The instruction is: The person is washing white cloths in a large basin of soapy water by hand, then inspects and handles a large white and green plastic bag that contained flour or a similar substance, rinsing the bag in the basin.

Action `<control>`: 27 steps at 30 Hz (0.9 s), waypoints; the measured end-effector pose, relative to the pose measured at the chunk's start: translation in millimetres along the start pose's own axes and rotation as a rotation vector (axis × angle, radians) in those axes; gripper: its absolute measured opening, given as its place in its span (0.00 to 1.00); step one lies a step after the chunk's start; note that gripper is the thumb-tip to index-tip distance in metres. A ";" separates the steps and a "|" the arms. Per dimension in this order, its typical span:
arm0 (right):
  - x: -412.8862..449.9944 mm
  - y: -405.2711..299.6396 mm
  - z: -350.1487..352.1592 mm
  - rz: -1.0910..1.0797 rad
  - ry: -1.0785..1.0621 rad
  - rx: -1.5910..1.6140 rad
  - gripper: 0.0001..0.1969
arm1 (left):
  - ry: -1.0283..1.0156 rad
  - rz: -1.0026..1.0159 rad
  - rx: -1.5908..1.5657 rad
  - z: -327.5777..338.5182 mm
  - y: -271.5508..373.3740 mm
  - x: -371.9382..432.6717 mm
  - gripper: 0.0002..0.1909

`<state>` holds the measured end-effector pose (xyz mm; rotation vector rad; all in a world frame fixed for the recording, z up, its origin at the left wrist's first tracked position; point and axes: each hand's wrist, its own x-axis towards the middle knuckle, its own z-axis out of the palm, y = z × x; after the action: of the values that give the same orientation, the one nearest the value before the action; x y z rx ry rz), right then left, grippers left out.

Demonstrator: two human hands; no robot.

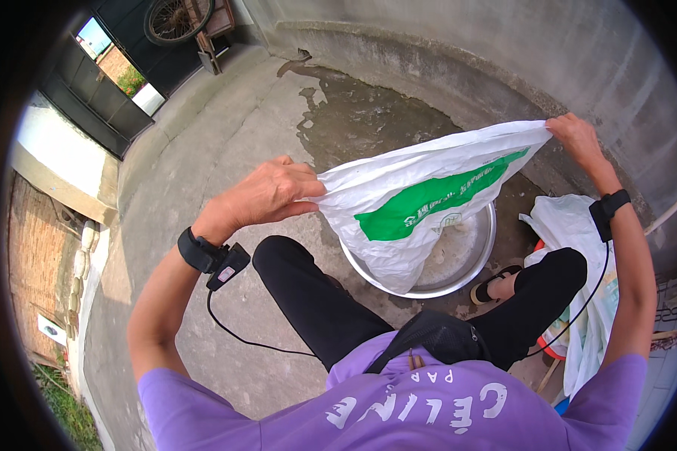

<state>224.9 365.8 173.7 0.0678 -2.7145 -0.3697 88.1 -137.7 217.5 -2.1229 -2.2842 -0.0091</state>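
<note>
A white woven plastic sack [383,180] with a green printed panel is stretched between my hands. My left hand [276,191] pinches its left upper corner, while my right hand [578,138] grips the far right corner, higher up by the wall. Below the sack, a round metal basin [488,237] stands on the wet concrete between my feet. Cloudy, foamy water [457,253] shows in it. The lower part of the sack hangs over the basin and hides much of it; whether the sack's bottom dips into the water I cannot tell.
More white plastic sacks [570,220] lie over a red-rimmed container at my right. A concrete wall [457,56] runs behind the basin. Water spreads in a puddle [361,107] along its foot. A spoked wheel [177,20] and a partly opened dark metal gate [99,90] are farther off.
</note>
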 end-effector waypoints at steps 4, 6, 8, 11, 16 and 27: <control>-7.4 4.4 5.9 -0.004 0.044 0.069 0.05 | 0.074 -0.005 -0.004 -5.7 10.1 0.2 0.07; -24.6 11.0 19.0 -0.013 0.028 0.020 0.04 | 0.110 -0.002 -0.018 12.3 7.8 9.4 0.07; -35.1 2.7 22.4 -0.012 0.018 0.059 0.03 | 0.142 -0.030 -0.016 18.8 6.7 3.3 0.08; -39.7 -11.1 12.3 0.001 0.035 0.141 0.03 | 0.263 -0.155 -0.109 20.0 6.6 -6.9 0.10; -45.4 -14.7 1.2 -0.041 0.036 0.163 0.06 | 0.270 -0.177 0.149 38.3 -4.1 6.1 0.09; -37.2 -16.8 5.9 0.222 -0.117 0.472 0.18 | 0.268 -0.222 0.313 38.9 -21.2 10.0 0.04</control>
<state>256.6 354.8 149.8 -0.1272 -2.8275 0.3438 65.7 -128.5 179.0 -1.6075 -2.1821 0.0535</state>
